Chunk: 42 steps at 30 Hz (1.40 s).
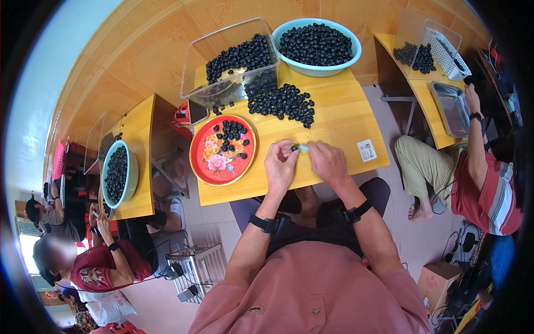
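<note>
My left hand (pixel 280 165) pinches a small black ring-shaped part (pixel 294 148) over the near edge of the wooden table (pixel 339 131). My right hand (pixel 328 162) holds a small light-blue piece (pixel 303 148) against that part. To the left lies a red flowered plate (pixel 207 161) with several black parts on it. A loose pile of black parts (pixel 283 103) lies on the table beyond my hands.
A clear plastic bin (pixel 222 55) and a teal bowl (pixel 317 43), both with black parts, stand at the table's far edge. A white sticker (pixel 366 150) lies at right. People sit at neighbouring tables left (pixel 105 267) and right (pixel 478 178); a metal tray (pixel 453 108) is at right.
</note>
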Available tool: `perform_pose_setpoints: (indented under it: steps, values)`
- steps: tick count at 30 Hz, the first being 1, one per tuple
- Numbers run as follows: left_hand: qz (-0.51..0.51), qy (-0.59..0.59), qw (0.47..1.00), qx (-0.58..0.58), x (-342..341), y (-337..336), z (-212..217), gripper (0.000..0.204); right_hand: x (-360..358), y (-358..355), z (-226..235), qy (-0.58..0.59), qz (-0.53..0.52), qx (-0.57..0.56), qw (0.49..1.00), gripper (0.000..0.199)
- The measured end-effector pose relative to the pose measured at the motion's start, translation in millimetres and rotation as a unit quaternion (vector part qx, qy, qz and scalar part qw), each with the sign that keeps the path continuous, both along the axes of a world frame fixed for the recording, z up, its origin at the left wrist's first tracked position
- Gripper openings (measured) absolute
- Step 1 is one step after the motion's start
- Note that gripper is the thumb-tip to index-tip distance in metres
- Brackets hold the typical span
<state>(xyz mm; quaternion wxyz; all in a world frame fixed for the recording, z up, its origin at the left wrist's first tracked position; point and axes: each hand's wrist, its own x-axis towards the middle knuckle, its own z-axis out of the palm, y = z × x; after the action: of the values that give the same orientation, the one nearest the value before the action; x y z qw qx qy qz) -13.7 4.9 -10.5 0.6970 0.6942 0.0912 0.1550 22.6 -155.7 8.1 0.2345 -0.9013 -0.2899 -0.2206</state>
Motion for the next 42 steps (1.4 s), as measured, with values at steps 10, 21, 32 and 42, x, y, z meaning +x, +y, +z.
perform_pose_setpoints:
  steps: [10,21,32,42]
  values:
    - [0.043,-0.069,0.993,0.084,-8.9,9.9,11.0,0.020,0.8,1.2,-3.7,-0.012,-0.016,-0.007,1.000,0.009]
    - [0.134,-0.063,0.903,0.403,10.8,94.1,59.1,0.026,1.5,-0.2,-2.5,-0.013,-0.028,-0.012,0.999,0.005]
    - [0.010,-0.024,0.829,0.558,94.8,49.2,35.1,0.018,0.1,0.6,-5.5,-0.015,-0.036,-0.001,0.999,0.002]
    - [-0.037,0.011,0.835,0.549,81.9,44.2,41.7,0.024,2.1,-0.6,-6.4,-0.017,-0.032,0.013,0.999,0.004]
